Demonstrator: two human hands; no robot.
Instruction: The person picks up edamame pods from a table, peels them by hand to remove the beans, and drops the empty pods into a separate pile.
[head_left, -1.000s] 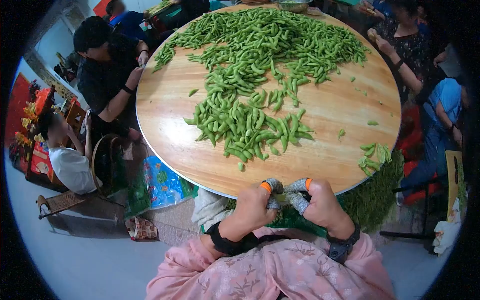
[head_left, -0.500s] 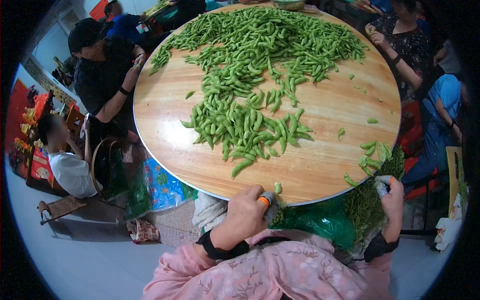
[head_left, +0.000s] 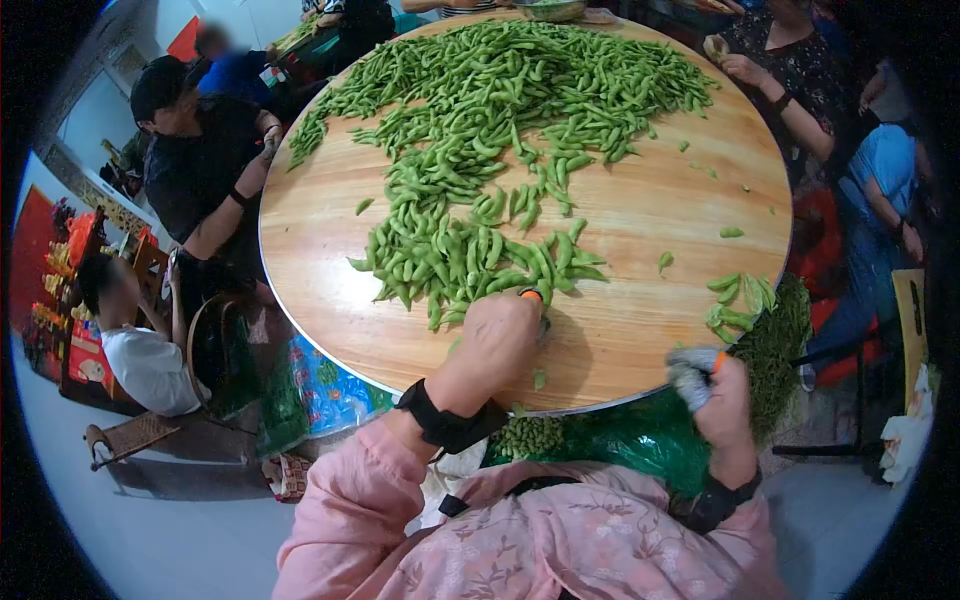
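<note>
My left hand (head_left: 495,340) reaches over the round wooden table at the near end of a spread of green soybean pods (head_left: 440,255). It has an orange band on a finger, and its fingertips are mostly hidden behind the hand. Over the table's front right edge is my right hand (head_left: 720,390). Its fingers have grey coverings and an orange band, and they are curled together; whatever is in them cannot be made out. A small group of opened, flattened pods (head_left: 740,305) lies just beyond it. One small green piece (head_left: 540,380) sits below my left hand.
A large heap of pods (head_left: 510,80) covers the far part of the table (head_left: 640,320). Below the front edge are green beans (head_left: 530,437), green plastic (head_left: 630,435) and a mound of greenery (head_left: 785,350). Several people sit or stand around the table. A metal bowl (head_left: 550,10) is at the back.
My left hand has moved forward from the table's front edge to the near pods. My right hand has shifted left, closer to the table edge. The view has shifted slightly.
</note>
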